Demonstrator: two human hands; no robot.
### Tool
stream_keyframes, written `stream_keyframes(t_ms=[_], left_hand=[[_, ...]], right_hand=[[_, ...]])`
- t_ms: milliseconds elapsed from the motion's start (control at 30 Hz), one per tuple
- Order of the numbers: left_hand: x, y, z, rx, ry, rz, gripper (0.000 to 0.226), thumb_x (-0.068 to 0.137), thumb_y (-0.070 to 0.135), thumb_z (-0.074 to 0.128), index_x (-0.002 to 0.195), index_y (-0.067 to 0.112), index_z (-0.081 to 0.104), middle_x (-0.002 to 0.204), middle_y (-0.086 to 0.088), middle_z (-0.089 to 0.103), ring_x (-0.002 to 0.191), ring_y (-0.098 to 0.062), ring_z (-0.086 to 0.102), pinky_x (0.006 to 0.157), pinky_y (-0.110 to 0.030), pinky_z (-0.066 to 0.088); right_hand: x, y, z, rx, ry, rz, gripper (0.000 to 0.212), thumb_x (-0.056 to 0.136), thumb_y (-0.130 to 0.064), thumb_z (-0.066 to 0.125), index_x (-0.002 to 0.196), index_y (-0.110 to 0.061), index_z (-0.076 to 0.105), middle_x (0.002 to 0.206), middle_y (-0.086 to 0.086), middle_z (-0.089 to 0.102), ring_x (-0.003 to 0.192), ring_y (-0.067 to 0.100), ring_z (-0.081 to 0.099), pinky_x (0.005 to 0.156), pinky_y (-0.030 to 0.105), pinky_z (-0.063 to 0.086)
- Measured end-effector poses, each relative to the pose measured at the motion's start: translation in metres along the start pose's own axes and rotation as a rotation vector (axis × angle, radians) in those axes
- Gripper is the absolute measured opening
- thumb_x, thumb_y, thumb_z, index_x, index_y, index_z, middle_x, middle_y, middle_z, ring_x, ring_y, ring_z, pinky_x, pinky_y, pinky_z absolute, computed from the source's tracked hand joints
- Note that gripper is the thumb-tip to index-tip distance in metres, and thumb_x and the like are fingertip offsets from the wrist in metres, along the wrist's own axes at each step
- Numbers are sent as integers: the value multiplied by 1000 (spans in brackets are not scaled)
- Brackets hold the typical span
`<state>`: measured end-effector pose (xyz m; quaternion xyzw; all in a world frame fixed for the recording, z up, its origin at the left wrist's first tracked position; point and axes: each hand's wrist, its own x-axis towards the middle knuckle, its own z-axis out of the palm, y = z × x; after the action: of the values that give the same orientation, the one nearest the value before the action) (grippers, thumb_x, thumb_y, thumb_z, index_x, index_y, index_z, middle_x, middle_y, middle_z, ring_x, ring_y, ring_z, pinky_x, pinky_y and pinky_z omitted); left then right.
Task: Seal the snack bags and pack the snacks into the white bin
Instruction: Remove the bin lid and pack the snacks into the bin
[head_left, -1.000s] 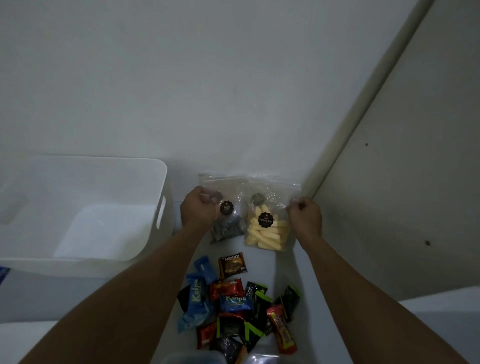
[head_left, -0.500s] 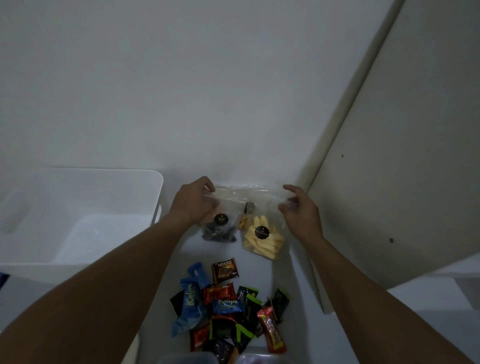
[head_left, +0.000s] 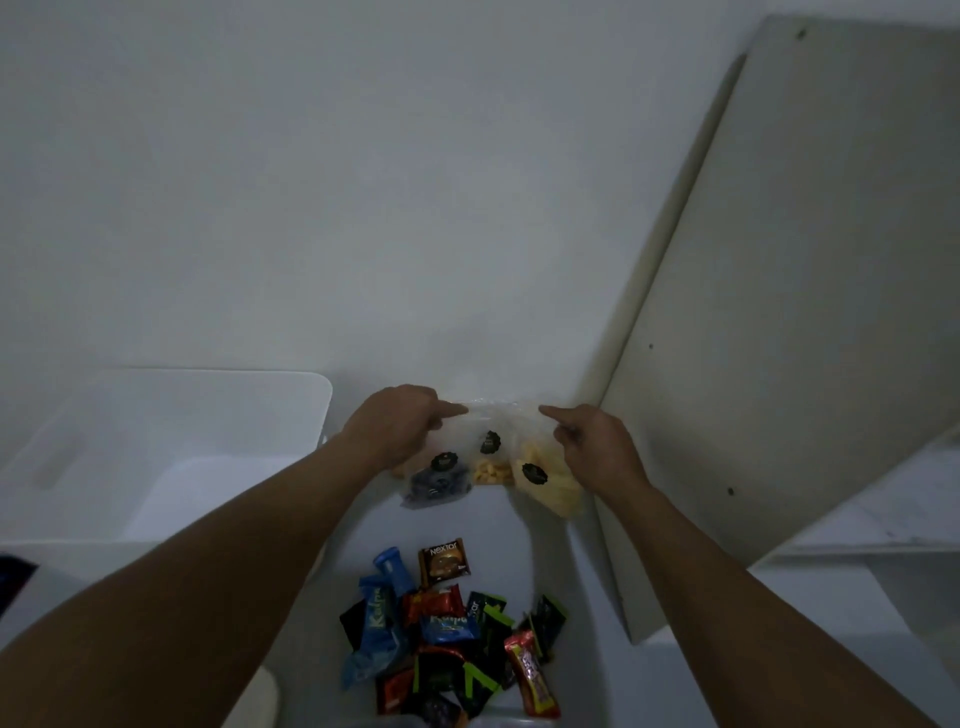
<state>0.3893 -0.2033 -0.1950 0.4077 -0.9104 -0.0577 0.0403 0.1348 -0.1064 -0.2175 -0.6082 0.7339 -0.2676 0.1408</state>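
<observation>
Surface: pale white tabletop (head_left: 519, 535) against a plain wall, dimly lit; every place below is given relative to the clear snack bags.
White bin (head_left: 218, 395): well to the left of the bags, open-topped, nothing visible inside; it looks parked close so that finished bags need only a short carry.
Left hand (head_left: 395, 431): at the bags' upper left corner, fingers curled onto the top edge with the forefinger laid along it, apparently pinching the plastic.
Clear snack bags (head_left: 491, 457): at the far edge of the table, by the wall, several overlapping, each with a dark round sticker; one holds dark pieces, the others pale yellow ones. Whether any seal is shut cannot be told.
Right hand (head_left: 592, 447): at the upper right corner, forefinger pointing along the top edge, other fingers bent on the plastic; the two hands seem to stretch the mouth taut, likely for pressing it closed.
Wrapped snacks (head_left: 447, 629): a loose heap nearer the person than the bags, not yet packed.
Leaning board (head_left: 779, 291): right of the bags, propped against the wall.
</observation>
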Motion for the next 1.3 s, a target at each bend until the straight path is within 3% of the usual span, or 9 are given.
stream_keyframes(t_ms=[300,433,533,767,967,1067,1300], left_hand=[[-34,-4,-84,-279,253,-82,35,98,15,53,126,32,66,108,-3,67,104,-22,60,81,-26,42],[-59,-19,-127,-406,337,-115,31,97,15,55,118,32,71,111,-4,69,106,-21,62,93,-35,50],[-81,-39,-154,-466,374,-140,28,97,15,56,110,30,75,113,-3,69,105,-20,62,93,-33,49],[-124,-105,-195,-502,357,-194,27,94,15,57,103,32,76,112,2,69,89,-12,60,80,-23,41],[-151,-176,-202,-523,344,-246,25,93,13,58,99,28,77,103,3,69,86,-12,62,80,-25,47],[-162,-206,-196,-538,322,-267,25,93,12,57,97,26,78,96,4,67,75,-7,56,70,-22,43],[-177,-259,-176,-546,279,-341,27,92,12,56,94,27,77,101,6,69,93,-12,60,77,-23,41]], right_hand=[[-12,-72,-60,-47,70,-85,49,93,-1,48,128,-30,64,104,5,67,95,21,62,84,29,50],[-15,-120,-75,-65,106,-129,49,93,-1,48,127,-31,65,101,3,66,93,20,62,82,30,50],[-17,-157,-74,-41,132,-147,43,95,-4,52,127,-28,65,104,2,67,95,18,61,80,23,45],[-15,-239,-44,48,152,-153,33,96,-11,56,125,-23,67,114,2,69,103,17,64,84,20,44],[-3,-298,7,145,133,-145,28,95,-11,57,116,-24,70,106,2,69,90,14,64,76,24,51],[6,-322,32,206,120,-131,23,94,-12,58,109,-22,72,100,0,70,88,14,66,74,27,53],[26,-349,96,210,32,-85,16,93,-14,60,103,-20,70,101,-5,67,91,10,63,70,19,44]])
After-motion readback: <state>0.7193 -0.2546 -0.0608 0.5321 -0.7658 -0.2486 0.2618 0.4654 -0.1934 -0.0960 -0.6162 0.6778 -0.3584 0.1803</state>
